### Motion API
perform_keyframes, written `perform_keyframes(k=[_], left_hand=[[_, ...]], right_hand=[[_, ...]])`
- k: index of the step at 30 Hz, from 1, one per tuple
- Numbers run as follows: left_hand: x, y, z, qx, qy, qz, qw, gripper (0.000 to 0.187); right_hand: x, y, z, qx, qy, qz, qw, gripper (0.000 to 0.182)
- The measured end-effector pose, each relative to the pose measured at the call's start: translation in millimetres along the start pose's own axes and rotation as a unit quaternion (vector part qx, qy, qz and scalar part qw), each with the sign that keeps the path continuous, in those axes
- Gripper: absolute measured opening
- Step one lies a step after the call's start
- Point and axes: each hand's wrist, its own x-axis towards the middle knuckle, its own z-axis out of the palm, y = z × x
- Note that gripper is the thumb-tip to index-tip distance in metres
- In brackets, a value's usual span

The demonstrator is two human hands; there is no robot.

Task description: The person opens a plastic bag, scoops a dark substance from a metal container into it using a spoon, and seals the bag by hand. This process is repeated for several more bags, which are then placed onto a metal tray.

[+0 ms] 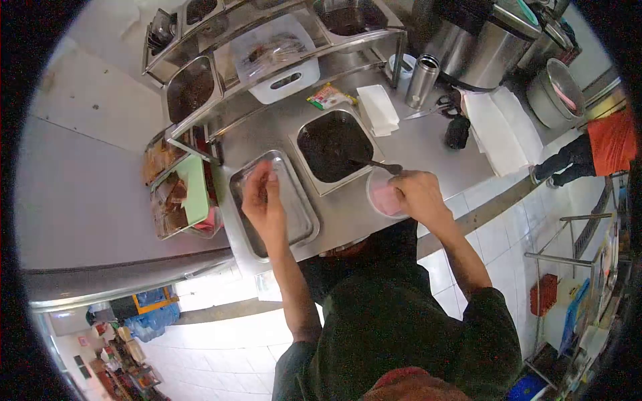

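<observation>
My left hand is over a shallow metal tray, its fingers slightly blurred and loosely bent, with a gap by the thumb and nothing visible in it. At the counter's front edge is a round white tub with something pink inside. My right hand is at the tub's right side, fingers curled down over the pink contents; what they grip is hidden. Between the hands and further back stands a square metal pan of dark food. A dark utensil handle sticks out of it towards my right hand.
Behind lie a colourful packet, folded white paper, scissors and a steel flask. A metal rack carries pans and a white basket. Left stands a box with a green lid. Another person is at right.
</observation>
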Motion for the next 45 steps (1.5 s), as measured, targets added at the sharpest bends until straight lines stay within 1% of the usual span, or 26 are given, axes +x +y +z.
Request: perform_keyframes(k=[2, 4, 5, 7, 8, 9, 11, 14, 15, 18, 21, 24, 27, 30, 33, 36, 38, 39, 40, 42, 43, 45], left_hand=[[-6, 13, 7, 0.009, -0.007, 0.004, 1.000, 0.024], [-16, 23, 11, 0.000, -0.009, -0.005, 1.000, 0.021], [-22, 30, 11, 0.020, -0.059, -0.003, 0.998, 0.018], [-39, 42, 10, 0.057, -0.154, 0.004, 0.986, 0.013], [-49, 42, 16, 0.035, -0.198, -0.012, 0.980, 0.011], [-60, 43, 24, 0.013, -0.241, -0.027, 0.970, 0.009], [-71, 56, 42, 0.029, -0.338, -0.039, 0.940, 0.010], [-83, 59, 58, -0.040, -0.269, -0.115, 0.955, 0.014], [-81, 57, 57, -0.009, -0.246, -0.109, 0.963, 0.017], [-74, 53, 46, 0.023, -0.204, -0.085, 0.975, 0.020], [-71, 61, 38, 0.031, -0.188, -0.081, 0.978, 0.019], [-68, 56, 36, 0.005, -0.178, -0.091, 0.980, 0.019], [-64, 65, 32, 0.060, -0.197, -0.097, 0.974, 0.017], [-65, 59, 32, 0.036, -0.181, -0.076, 0.980, 0.014], [-63, 53, 27, -0.041, -0.201, -0.136, 0.969, 0.009], [-66, 44, 21, -0.088, -0.216, -0.171, 0.957, 0.008], [-68, 40, 22, -0.081, -0.209, -0.183, 0.957, 0.007], [-70, 34, 24, -0.104, -0.195, -0.163, 0.962, 0.005], [-73, 31, 25, -0.127, -0.185, -0.138, 0.965, 0.004], [-73, 33, 27, -0.133, -0.178, -0.096, 0.970, 0.004], [-73, 34, 27, -0.139, -0.181, -0.077, 0.971, 0.005], [-72, 36, 23, -0.113, -0.182, -0.086, 0.973, 0.006]], right_hand=[[5, -6, -20, 0.034, -0.016, 0.025, 0.999, 0.010], [-2, 2, -30, 0.086, 0.010, 0.012, 0.996, 0.012], [-3, 5, -35, 0.112, 0.024, 0.006, 0.993, 0.015], [-6, -4, -54, 0.197, 0.027, 0.069, 0.978, 0.015], [-9, -9, -63, 0.240, 0.027, 0.099, 0.965, 0.016], [-10, -17, -70, 0.245, 0.036, 0.104, 0.963, 0.015], [-8, -38, -76, 0.259, 0.051, 0.111, 0.958, 0.013], [2, -66, -69, 0.219, 0.113, 0.046, 0.968, 0.012], [5, -69, -63, 0.205, 0.120, 0.012, 0.971, 0.013], [14, -78, -57, 0.183, 0.139, -0.052, 0.972, 0.015], [20, -86, -54, 0.171, 0.128, -0.089, 0.973, 0.017], [24, -91, -53, 0.134, 0.120, -0.120, 0.976, 0.019], [25, -96, -51, 0.105, 0.117, -0.129, 0.979, 0.019], [28, -98, -50, 0.100, 0.116, -0.145, 0.978, 0.017], [37, -94, -50, 0.189, 0.103, -0.121, 0.969, 0.015], [45, -81, -52, 0.235, 0.060, -0.107, 0.964, 0.016], [51, -83, -53, 0.220, 0.131, -0.132, 0.958, 0.021], [53, -86, -53, 0.218, 0.164, -0.135, 0.953, 0.024], [51, -91, -57, 0.256, 0.120, -0.124, 0.951, 0.024], [43, -99, -62, 0.313, 0.022, -0.093, 0.945, 0.026], [42, -101, -58, 0.324, 0.018, -0.107, 0.940, 0.027], [43, -104, -50, 0.339, 0.013, -0.129, 0.932, 0.029]])
